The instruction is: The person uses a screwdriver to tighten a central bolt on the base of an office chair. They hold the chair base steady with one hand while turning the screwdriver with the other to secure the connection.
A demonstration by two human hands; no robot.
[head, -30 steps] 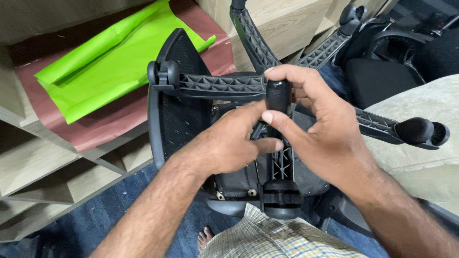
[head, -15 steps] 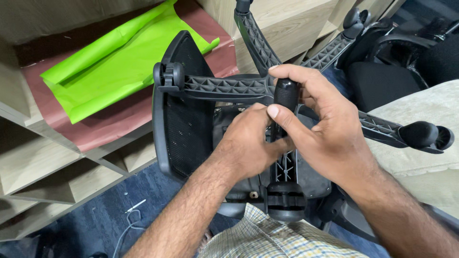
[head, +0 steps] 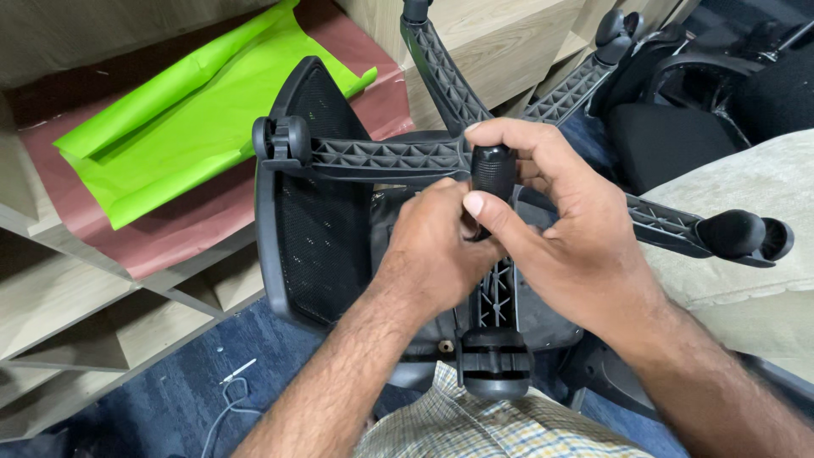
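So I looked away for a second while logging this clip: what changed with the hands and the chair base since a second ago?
The left hand, which lay open with fingers stretched toward the black centre column, has curled shut against the column's lower part. The right hand still wraps the column from the right, thumb across its front. The upturned chair base, its casters and the green paper lie as before, apart from small camera shifts.

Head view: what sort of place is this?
Probably a furniture workshop or storeroom: an upturned office chair base being handled, unfinished wooden shelf units, another black chair nearby, blue carpet.
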